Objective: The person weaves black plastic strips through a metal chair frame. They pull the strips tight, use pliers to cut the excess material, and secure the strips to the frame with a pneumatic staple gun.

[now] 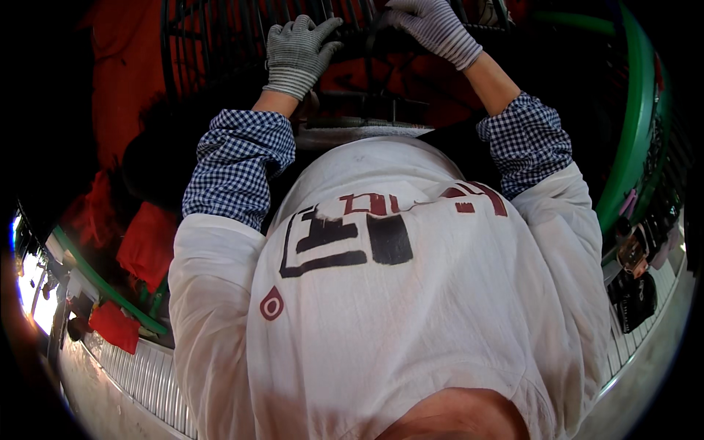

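My left hand (299,57), in a grey knitted glove with a striped cuff, lies against a frame of thin black bars (166,51). Its fingers are spread, with the thumb stretched toward the right. Across from it, my right hand (438,31) wears a pale striped glove. Those fingers curl in beside a thin dark strand (369,45) at the frame's right part. What sits between the right fingertips is too dark to make out.
A green curved rail (639,110) rises at the right, and a green bar (110,282) runs at the lower left. Red cloth (149,246) hangs at the left. Small dark items (636,301) lie on a ribbed pale surface at the right.
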The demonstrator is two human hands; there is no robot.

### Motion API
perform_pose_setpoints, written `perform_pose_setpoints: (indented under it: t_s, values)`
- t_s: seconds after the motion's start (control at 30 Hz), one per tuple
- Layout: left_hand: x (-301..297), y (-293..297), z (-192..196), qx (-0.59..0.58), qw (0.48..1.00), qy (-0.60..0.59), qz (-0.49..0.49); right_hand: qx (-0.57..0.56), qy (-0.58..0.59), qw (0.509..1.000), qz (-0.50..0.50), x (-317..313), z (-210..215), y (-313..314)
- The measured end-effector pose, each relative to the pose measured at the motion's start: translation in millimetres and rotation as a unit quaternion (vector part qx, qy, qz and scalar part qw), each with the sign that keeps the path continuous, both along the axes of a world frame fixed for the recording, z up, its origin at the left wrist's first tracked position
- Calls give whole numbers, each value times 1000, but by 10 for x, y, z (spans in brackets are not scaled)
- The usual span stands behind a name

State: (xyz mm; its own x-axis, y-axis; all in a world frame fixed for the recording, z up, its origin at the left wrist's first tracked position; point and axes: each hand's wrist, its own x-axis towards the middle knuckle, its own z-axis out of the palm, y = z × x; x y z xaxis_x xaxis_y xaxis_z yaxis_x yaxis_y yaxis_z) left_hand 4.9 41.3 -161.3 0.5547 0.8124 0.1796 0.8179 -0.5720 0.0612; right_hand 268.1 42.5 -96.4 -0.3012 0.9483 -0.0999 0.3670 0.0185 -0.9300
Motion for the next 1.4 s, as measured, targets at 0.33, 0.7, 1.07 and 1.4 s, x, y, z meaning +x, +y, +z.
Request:
perform_pose_setpoints:
  t_s: [0.33,0.7,1.07,1.4]
  values:
    - [7,4,44,-31,999,36,14,-5,-3,1000,2,8,-36,80]
    - [-51,26,61,-28,999,10,13,-26,-119,992,-27,-114,-703,514]
    - [-52,43,173,-81,996,27,23,-19,-107,992,-69,-236,-951,488]
    - [-100,54,149,-44,998,24,26,-209,91,971,-67,-157,-416,319]
